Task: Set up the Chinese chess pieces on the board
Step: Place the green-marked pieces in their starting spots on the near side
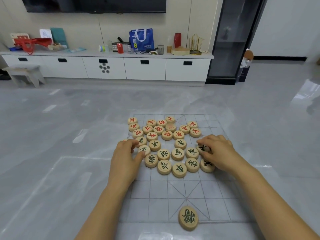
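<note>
A thin translucent chess board (155, 191) lies on the grey floor. Several round wooden pieces sit bunched on its middle: red-lettered ones (158, 129) farther off, black-lettered ones (177, 154) nearer me. One black-lettered piece (188, 218) stands alone at the board's near edge. My left hand (125, 159) rests at the cluster's left side, its curled fingers around a black-lettered piece (144, 149). My right hand (216, 151) is at the cluster's right side, thumb and fingers pinching a black-lettered piece (203, 148); another piece (207, 165) lies partly under that hand.
Glossy grey floor (69, 153) spreads on all sides of the board. A long white cabinet (107, 66) with cluttered top runs along the far wall, a small stool (26, 73) at its left, a dark glass cabinet (232, 49) at the right.
</note>
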Demonstrator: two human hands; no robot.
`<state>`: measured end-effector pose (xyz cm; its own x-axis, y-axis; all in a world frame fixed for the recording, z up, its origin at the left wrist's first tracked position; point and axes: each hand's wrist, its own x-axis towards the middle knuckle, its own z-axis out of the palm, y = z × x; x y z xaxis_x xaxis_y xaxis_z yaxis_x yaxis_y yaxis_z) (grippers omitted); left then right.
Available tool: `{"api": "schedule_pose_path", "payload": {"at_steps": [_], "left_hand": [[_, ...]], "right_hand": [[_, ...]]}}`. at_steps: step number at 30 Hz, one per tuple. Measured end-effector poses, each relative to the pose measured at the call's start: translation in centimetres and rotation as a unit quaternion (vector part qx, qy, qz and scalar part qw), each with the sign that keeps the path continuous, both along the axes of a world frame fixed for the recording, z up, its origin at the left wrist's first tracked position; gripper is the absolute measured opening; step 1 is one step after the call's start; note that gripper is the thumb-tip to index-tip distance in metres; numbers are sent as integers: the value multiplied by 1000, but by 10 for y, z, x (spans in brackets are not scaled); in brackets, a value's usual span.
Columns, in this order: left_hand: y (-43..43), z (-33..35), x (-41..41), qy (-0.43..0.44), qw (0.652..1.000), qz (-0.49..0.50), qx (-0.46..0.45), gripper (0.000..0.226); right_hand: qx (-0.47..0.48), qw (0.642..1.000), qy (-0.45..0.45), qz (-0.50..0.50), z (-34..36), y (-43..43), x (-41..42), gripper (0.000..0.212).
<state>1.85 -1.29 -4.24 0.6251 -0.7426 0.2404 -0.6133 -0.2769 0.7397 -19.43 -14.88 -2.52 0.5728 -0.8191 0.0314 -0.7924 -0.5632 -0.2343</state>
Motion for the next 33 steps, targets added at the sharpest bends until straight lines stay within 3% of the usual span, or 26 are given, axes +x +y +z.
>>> {"api": "schedule_pose_path", "payload": {"at_steps": [4,7,10,16,23,27,30,33], "left_hand": [[1,2,-1,-23,1000,-9,10,35],[4,3,-1,-43,999,-18,15,34],[7,5,-2,-54,998,-24,15,33],[12,11,-14,-75,996,-51,-13,30],[25,16,-35,-86,989,-110,-41,26],[32,13,-47,-54,984,-170,0,17],[34,12,-51,-50,975,-212,39,16],[31,11,-57,-54,965,-248,58,20]], "right_hand": [[-27,994,-100,-40,6,1,-5,40],[36,981,-179,-65,24,4,-21,30],[68,991,-111,-20,30,18,-30,24],[6,999,3,38,9,43,-28,42],[46,994,-45,83,12,57,-29,33],[110,979,-88,145,10,71,-22,47],[139,977,-95,130,9,67,-23,52],[126,986,-73,75,17,55,-35,43]]}}
